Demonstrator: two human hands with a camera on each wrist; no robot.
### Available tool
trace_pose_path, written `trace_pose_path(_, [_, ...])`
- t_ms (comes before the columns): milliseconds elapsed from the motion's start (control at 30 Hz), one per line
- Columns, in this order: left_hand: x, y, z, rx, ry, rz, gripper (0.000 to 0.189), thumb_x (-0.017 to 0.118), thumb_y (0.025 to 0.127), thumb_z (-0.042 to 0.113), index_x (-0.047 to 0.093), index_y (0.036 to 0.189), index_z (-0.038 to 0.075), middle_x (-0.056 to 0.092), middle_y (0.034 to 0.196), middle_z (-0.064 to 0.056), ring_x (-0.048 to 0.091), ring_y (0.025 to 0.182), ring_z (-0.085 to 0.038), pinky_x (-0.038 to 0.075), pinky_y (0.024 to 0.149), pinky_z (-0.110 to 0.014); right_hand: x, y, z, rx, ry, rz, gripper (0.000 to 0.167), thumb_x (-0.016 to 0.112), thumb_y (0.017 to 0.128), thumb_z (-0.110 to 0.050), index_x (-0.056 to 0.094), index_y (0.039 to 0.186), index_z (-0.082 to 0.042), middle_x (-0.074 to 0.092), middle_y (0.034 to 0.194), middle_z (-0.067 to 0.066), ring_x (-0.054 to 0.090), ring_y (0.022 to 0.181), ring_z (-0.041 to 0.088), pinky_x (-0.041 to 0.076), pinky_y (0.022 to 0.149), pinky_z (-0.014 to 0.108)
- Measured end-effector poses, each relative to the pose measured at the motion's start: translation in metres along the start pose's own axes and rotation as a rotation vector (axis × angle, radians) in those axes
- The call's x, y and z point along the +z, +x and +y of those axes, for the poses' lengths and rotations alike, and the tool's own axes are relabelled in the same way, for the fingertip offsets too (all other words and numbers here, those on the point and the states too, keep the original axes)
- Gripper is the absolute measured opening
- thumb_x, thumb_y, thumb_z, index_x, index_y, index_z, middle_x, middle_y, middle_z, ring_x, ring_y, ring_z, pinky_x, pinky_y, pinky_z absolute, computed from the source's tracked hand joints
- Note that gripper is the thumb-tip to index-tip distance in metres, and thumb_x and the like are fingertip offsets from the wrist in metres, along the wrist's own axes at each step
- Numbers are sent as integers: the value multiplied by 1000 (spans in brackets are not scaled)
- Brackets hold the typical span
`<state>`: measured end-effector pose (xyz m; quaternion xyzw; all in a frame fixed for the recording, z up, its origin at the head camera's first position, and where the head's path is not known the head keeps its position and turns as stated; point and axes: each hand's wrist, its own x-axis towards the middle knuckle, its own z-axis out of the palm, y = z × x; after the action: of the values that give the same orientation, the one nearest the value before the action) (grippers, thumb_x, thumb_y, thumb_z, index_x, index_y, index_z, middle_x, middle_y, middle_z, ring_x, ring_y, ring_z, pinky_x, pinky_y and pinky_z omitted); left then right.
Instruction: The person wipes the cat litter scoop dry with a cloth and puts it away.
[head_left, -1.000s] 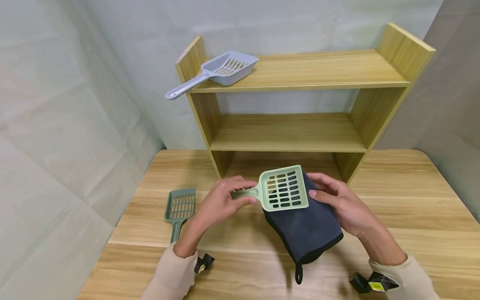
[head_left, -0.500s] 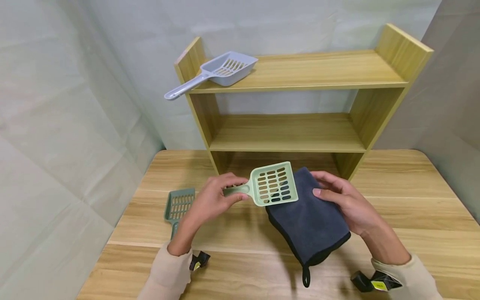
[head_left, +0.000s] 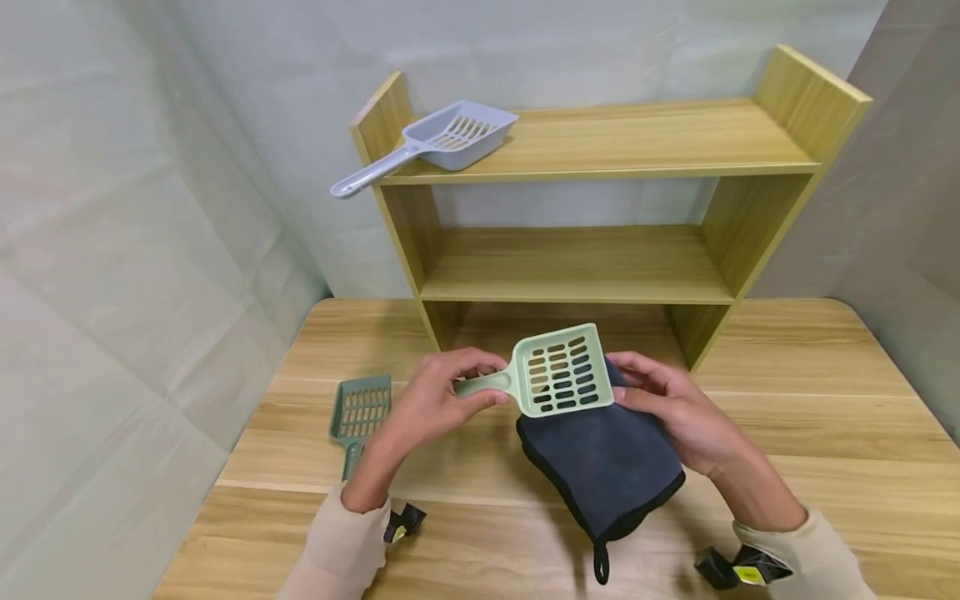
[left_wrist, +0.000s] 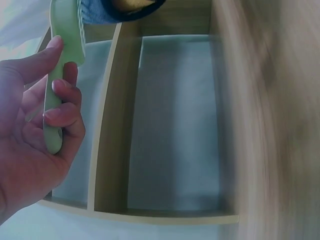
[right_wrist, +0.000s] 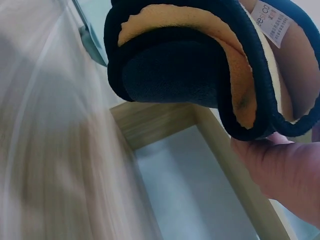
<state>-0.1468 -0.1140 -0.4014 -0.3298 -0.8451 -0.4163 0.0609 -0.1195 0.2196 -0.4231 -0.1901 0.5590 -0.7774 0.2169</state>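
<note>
Curled round the handle of a light green litter scoop (head_left: pixel 566 371), my left hand (head_left: pixel 442 396) holds it above the table. The scoop's slotted pan faces up toward the head camera. My right hand (head_left: pixel 678 408) grips a folded dark navy cloth (head_left: pixel 611 467), its thumb on top near the scoop's right edge. The pan overlaps the cloth's upper part in the head view. In the right wrist view the folded cloth (right_wrist: pixel 172 70) shows an orange inner side and a white tag. The left wrist view shows fingers wrapped on the green handle (left_wrist: pixel 52 120).
A dark green slotted scoop (head_left: pixel 362 412) lies on the wooden table (head_left: pixel 465 533) at the left, its handle partly behind my left forearm. A grey-lilac scoop (head_left: pixel 468 137) sits on the top left of the wooden shelf (head_left: pixel 577 262), handle overhanging the front.
The scoop shifted left off part of the cloth, then came back right over it. The cloth moved right and then back left with my right hand. Both hands keep their holds.
</note>
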Motion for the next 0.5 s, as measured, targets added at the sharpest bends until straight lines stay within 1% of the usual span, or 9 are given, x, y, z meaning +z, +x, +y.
trace_pose_path(167, [2, 0, 2, -27, -27, -9, 32, 90, 86, 8, 79, 115, 6, 80, 101, -6, 71, 88, -12, 62, 83, -31, 1, 1, 3, -11, -26, -5, 39, 52, 109, 1, 57, 145, -14, 72, 135, 0, 75, 110, 15, 63, 88, 29])
trace_pose_path(333, [-1, -1, 2, -55, -6, -11, 32, 90, 86, 10, 79, 116, 8, 80, 102, -4, 70, 87, -13, 61, 79, -31, 0, -1, -1, 9, -13, 14, 38, 53, 109, 1, 60, 142, -17, 73, 129, 0, 77, 104, 16, 65, 84, 32])
trace_pose_path(500, [-5, -1, 2, -61, 19, -10, 32, 90, 86, 12, 80, 116, 9, 80, 104, -2, 71, 90, -14, 59, 75, -30, -3, -4, -7, 4, 20, 13, 39, 51, 109, 2, 62, 141, -19, 73, 126, 0, 78, 101, 16, 65, 82, 32])
